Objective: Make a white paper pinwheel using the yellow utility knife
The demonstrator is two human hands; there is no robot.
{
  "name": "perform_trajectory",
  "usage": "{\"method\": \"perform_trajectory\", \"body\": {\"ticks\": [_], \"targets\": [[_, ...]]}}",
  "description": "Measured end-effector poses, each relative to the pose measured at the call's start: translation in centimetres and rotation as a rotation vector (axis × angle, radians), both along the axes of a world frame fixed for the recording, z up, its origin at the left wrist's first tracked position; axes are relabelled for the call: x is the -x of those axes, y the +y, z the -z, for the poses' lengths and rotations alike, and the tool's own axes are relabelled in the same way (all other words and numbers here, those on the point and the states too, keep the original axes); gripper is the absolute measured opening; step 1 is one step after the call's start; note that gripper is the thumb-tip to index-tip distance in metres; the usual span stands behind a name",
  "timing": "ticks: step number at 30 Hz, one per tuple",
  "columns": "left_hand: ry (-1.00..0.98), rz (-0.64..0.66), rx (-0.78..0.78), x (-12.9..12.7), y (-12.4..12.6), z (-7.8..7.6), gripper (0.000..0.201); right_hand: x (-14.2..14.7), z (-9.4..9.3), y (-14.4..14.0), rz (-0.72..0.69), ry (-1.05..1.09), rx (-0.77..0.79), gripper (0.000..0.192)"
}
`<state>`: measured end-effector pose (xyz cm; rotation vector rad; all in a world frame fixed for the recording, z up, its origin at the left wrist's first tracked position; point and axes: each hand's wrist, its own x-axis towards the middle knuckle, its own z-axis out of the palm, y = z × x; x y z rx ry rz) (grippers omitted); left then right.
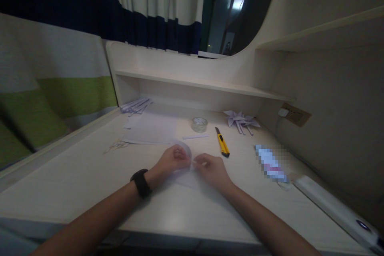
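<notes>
A thin white sheet of paper (186, 148) curls up between my hands, just above the front middle of the desk. My left hand (173, 158), below a black wristwatch (141, 183), pinches it with curled fingers. My right hand (212, 169) closes its fingertips on the sheet's right edge, close to the left fingers. The fingers hide part of the paper. Just beyond lie a thin white paper stick (195, 137), a roll of clear tape (199, 125) and a yellow utility knife (222, 143).
Flat white sheets (153, 127) lie at back left, with a bundle of paper sticks (136, 105) behind them and thin strands (116, 145) beside. Folded paper pinwheels (241, 121) rest at back right. A blurred-out item (270, 162) and a long white device (333, 206) occupy the right side.
</notes>
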<state>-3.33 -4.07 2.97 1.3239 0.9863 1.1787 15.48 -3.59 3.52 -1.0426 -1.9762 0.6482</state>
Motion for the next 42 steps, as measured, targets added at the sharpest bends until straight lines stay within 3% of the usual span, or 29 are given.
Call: {"method": "perform_trajectory", "body": {"ticks": [7,15,26,36,42], "targets": [[0.033,-0.031,-0.049,0.03,0.54,0.83,0.032,0.06,-0.2,-0.07,0.017,-0.029,0.009,0.007],[0.012,0.004,0.022,-0.19,0.24,0.32,0.036,0.06,-0.37,-0.45,-0.014,-0.033,-0.001,0.007],[-0.006,0.019,0.006,-0.07,0.65,0.84,0.029,0.09,0.06,-0.5,-0.024,-0.072,-0.059,0.011],[0.101,-0.03,-0.058,0.03,0.71,0.9,0.026,0.2,0.0,-0.63,0.002,-0.077,-0.074,0.01],[0.383,-0.157,-0.252,0.19,0.31,0.87,0.015,0.19,-0.22,-0.62,-0.008,-0.065,-0.076,0.012]]}}
